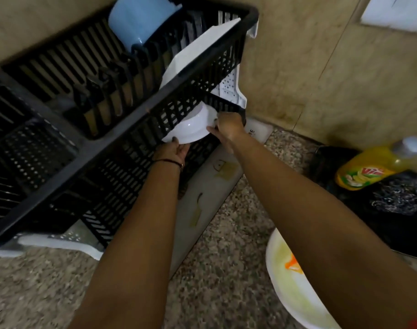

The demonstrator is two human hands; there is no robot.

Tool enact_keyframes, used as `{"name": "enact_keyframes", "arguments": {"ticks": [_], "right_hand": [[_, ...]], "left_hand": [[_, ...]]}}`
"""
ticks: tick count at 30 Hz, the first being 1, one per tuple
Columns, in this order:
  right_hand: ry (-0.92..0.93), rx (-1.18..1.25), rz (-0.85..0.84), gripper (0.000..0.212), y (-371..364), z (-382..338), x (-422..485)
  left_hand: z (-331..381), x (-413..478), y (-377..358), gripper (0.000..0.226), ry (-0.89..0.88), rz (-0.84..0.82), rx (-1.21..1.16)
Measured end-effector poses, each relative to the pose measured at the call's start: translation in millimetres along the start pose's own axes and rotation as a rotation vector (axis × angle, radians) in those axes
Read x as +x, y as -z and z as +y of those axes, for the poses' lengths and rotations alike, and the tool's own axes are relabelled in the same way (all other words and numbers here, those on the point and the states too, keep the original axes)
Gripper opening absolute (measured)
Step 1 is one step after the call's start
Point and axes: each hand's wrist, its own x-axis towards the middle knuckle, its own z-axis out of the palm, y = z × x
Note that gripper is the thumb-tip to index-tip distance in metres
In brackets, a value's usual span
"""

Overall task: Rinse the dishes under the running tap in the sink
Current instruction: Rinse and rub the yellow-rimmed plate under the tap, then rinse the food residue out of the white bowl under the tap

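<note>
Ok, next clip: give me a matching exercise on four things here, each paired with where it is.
1 white bowl
2 blue cup
3 yellow bottle
4 smeared plate

A top of the black rack
B at the far right
C held by left hand and right hand
D bottom right, under the right forearm

Pairs: 1-C, 2-A, 3-B, 4-D

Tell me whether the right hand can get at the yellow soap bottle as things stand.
Probably not yet: the right hand grips the bowl, shared with the left hand, at the rack. Nothing stands between it and the soap bottle, so it likely could once it lets go.
</note>
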Motion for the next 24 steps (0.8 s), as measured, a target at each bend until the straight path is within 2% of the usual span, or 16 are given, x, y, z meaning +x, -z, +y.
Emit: {"name": "enact_keyframes", "arguments": {"ticks": [4, 8, 10, 13, 15, 17, 20, 24], "right_hand": [[-0.054, -0.006, -0.010, 0.027, -3.4, -4.4, 8.5], [-0.028, -0.104, -0.021, 0.031, -9.0, -11.7, 7.0], [-0.013, -0.126, -0.021, 0.036, -11.2, -12.6, 6.2], [-0.009, -0.104, 0.007, 0.035, -5.3, -12.9, -2.3], [-0.009, -0.070, -0.023, 0.036, 2.4, -14.9, -9.1], [0.014, 0.038, -0.083, 0.033, 11.5, -17.9, -27.0], [0.088, 0.202, -0.160, 0.019, 27.8, -23.6, -75.6], [0.181, 0.335, -0.147, 0.016, 70.6, -15.1, -154.0]], "left_hand": [[5.9, -8.1, -9.2, 0.042, 0.010, 0.026, 0.219], [13.3, -30.6, -17.7, 0.034, 0.065, -0.053, 0.269], [13.4, -42.0, -19.3, 0.041, 0.036, -0.090, 0.283], [13.4, -54.4, -23.4, 0.044, 0.000, -0.105, 0.317], [12.6, -62.2, -26.9, 0.045, -0.012, -0.048, 0.385], [8.5, -69.6, -28.6, 0.045, -0.053, -0.044, 0.332], [-6.0, -99.9, -26.3, 0.040, -0.040, -0.151, 0.202], [-33.9, -173.0, -7.5, 0.030, -0.113, -0.337, 0.295]]}}
